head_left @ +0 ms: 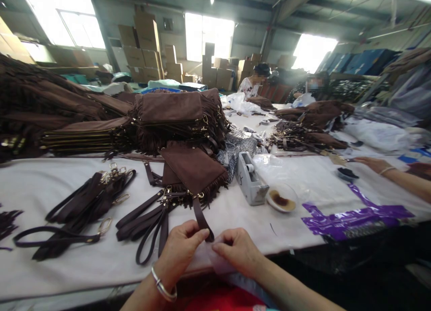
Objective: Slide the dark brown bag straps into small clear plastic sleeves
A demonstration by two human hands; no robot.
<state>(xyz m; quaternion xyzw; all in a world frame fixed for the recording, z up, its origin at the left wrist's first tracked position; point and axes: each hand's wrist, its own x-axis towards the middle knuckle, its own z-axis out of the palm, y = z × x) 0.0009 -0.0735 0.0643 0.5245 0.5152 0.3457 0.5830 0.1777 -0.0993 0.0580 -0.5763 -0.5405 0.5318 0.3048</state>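
Observation:
At the table's front edge, my left hand (182, 248) pinches the end of a dark brown leather wrist strap (201, 217). That strap hangs from a brown fringed pouch (197, 167), which lies on other fringed pieces. Close beside it, my right hand (238, 250) has thumb and fingers pressed together at the strap's end, on a pale, translucent sheet (220, 262). The sheet's exact kind is unclear. Several loose wrist straps (144, 223) lie left of my left hand, and a bundle of straps with gold clasps (81, 201) is farther left.
Stacked brown pouches (171, 107) rise behind. A grey tape dispenser (251, 181) and a dish with brown residue (282, 199) stand right of the pouch. Purple tape (353, 216) covers the table edge. Another person's hand (373, 165) reaches in from the right; two people sit farther back.

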